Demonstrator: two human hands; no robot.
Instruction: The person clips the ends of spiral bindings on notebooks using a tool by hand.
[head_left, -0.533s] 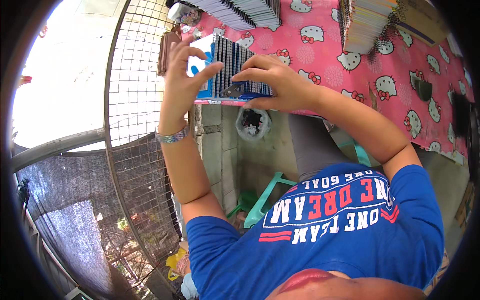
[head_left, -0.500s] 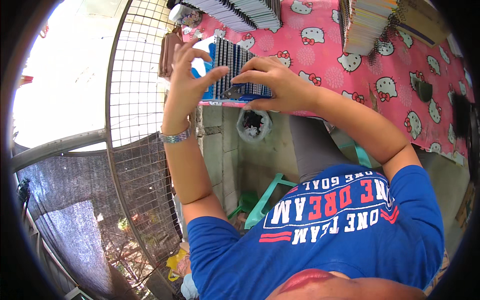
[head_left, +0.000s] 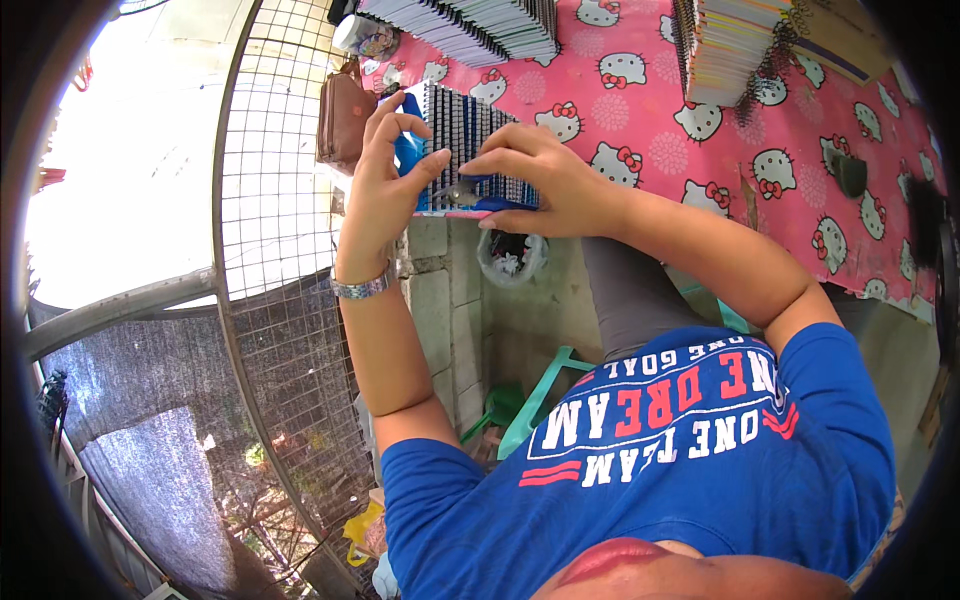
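A row of spiral-bound notebooks (head_left: 462, 118) lies at the table's near edge, its dark coil bindings facing up. At its left end shows a blue cover (head_left: 410, 150). My left hand (head_left: 380, 190) is bent over that end, the thumb against the bindings and the fingers by the blue cover; it appears to grip the end notebook. Blue-handled cutting pliers (head_left: 498, 203) are in my right hand (head_left: 560, 180). Their metal jaws point left, close to the coils near my left thumb. My right fingers hide part of the handles.
More spiral-bound stacks (head_left: 440, 30) stand at the back, with another pile (head_left: 725, 50) to the right. A brown pouch (head_left: 342, 115) lies left, near a wire mesh panel (head_left: 275, 150). Below the edge hangs a clear plastic bag (head_left: 512, 262). A pink patterned cloth (head_left: 665, 155) covers the table.
My left hand has come down from spread fingers onto the end of the notebook row. The pliers in my right hand have shifted slightly left and toward me at the coils.
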